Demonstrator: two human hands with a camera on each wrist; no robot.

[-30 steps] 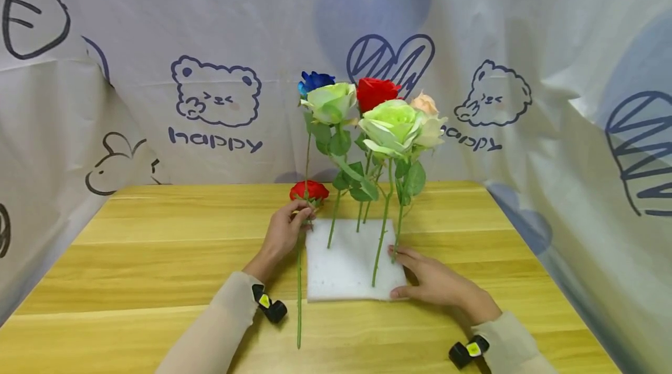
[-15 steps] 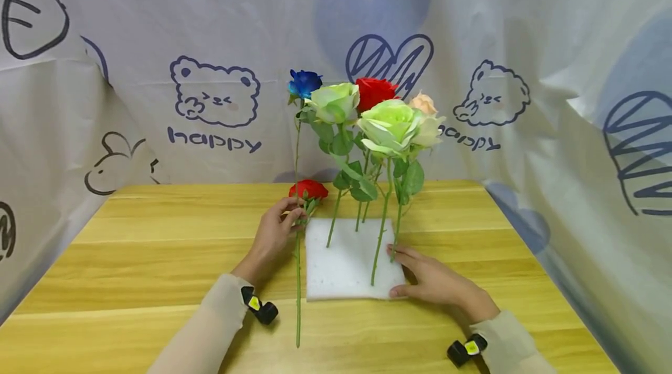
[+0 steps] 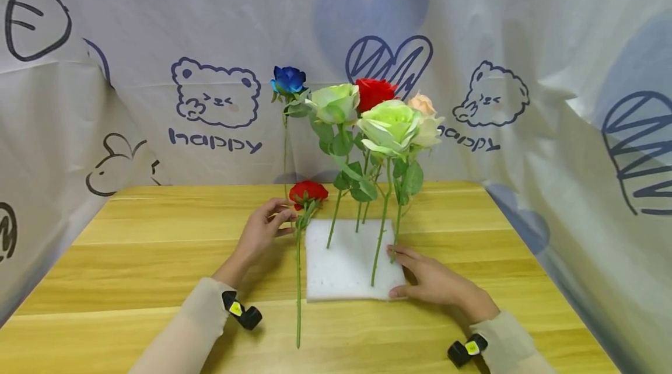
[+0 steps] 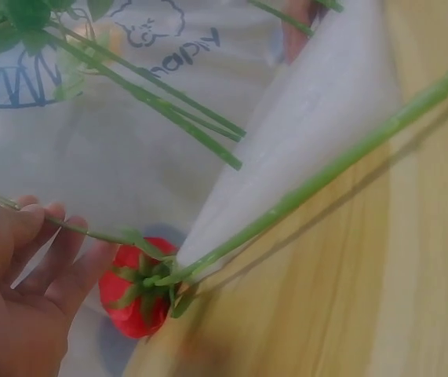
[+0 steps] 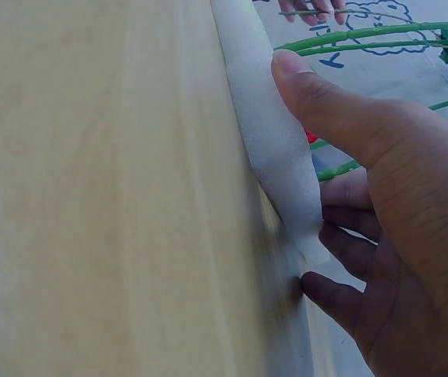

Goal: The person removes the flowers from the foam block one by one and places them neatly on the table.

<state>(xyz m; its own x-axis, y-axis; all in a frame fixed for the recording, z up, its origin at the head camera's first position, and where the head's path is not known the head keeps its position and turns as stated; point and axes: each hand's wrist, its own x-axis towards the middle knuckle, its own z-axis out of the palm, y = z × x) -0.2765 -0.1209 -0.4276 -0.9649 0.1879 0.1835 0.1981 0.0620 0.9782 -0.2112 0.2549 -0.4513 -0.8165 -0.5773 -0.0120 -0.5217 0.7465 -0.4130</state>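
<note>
Blue rose (image 3: 289,80); red roses (image 3: 375,94); pale-green roses (image 3: 391,128); white block (image 3: 341,272); yellow wood-grained table (image 3: 157,257).

Bright, even head view — hazy, soft wrist views, the rose stem (image 4: 318,184) casting a thin shadow.

Left of the left hand (image 3: 261,227), the worktop (image 3: 142,269) gives wide room. The lying rose (image 3: 308,192) bars the foam's (image 3: 336,275) left side, stems (image 3: 379,245) crowd its top (the front left corner is free), and the right hand (image 3: 438,280) blocks its right edge.
</note>
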